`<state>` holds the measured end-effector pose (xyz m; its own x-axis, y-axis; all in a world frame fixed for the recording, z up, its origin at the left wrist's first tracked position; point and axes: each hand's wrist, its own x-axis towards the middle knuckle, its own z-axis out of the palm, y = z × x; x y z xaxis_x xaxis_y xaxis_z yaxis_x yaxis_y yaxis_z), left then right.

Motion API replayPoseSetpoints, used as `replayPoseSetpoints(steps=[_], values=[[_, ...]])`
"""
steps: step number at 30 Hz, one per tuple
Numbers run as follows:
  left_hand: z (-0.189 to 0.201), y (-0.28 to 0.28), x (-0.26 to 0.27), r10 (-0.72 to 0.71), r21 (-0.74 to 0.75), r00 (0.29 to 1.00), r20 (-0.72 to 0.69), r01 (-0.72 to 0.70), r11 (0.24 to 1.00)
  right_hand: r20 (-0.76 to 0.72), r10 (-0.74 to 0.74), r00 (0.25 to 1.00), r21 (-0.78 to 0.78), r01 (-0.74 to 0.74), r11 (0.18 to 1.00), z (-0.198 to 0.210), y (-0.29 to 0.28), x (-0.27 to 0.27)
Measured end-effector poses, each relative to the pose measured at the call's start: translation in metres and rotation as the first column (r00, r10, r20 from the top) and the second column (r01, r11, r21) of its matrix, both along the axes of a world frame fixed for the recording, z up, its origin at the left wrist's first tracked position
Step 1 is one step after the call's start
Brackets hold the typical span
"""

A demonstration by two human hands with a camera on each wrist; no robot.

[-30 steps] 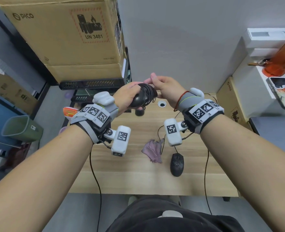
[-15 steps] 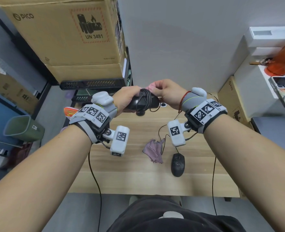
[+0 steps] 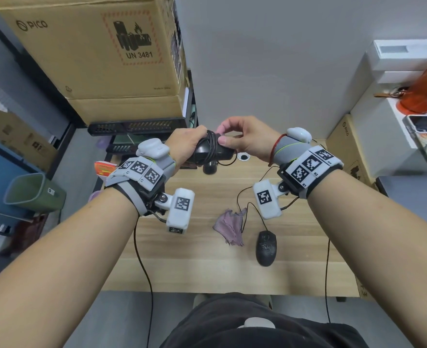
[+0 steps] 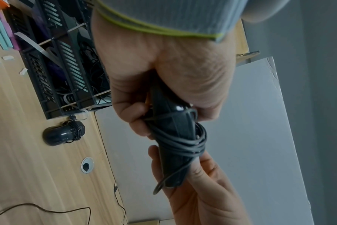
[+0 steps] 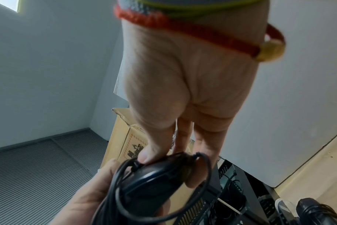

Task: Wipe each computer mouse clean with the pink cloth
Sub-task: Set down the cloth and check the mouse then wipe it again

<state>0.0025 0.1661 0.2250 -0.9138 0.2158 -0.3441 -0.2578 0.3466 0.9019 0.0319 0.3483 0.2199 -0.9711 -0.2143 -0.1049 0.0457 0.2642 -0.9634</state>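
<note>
A black mouse with its cable wound round it is held in the air above the far end of the wooden desk. My left hand grips its rear end. My right hand pinches its front end and the cable between thumb and fingers. A second black mouse lies on the desk near the front, its cable trailing. The crumpled pink cloth lies just left of it. A third wrapped mouse rests at the desk's far edge.
Black slotted trays and a large cardboard box stand at the back left. A cable hole sits near the wall. A green bin stands left of the desk, a white cabinet to the right.
Both hands with the wrapped mouse have come slightly toward me. My right fingers have shifted along the cable at the mouse's front end.
</note>
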Motion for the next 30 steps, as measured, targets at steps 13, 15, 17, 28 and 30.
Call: replayPoseSetpoints(steps=[13, 15, 17, 28, 30], values=[[0.007, 0.0, 0.001, -0.129, -0.019, 0.992, 0.003, 0.129, 0.991, 0.093, -0.233, 0.968, -0.036, 0.238, 0.971, -0.012, -0.009, -0.012], [0.005, 0.001, 0.001, -0.141, -0.035, 0.989, -0.033, 0.14, 0.99, 0.158, -0.22, 0.963, -0.072, 0.234, 0.97, -0.01, -0.009, -0.011], [0.001, 0.002, 0.0, -0.12, -0.034, 0.992, -0.026, 0.119, 0.992, 0.197, -0.207, 0.958, -0.087, 0.228, 0.97, -0.009, -0.007, -0.01], [-0.014, 0.013, -0.002, 0.092, 0.203, 0.954, 0.285, -0.153, 0.967, 0.373, -0.282, 0.884, -0.183, 0.368, 0.911, -0.027, -0.011, -0.01], [-0.018, 0.013, -0.001, 0.015, 0.208, 0.941, 0.338, -0.09, 0.974, 0.365, -0.269, 0.891, -0.23, 0.366, 0.902, -0.032, -0.012, -0.009]])
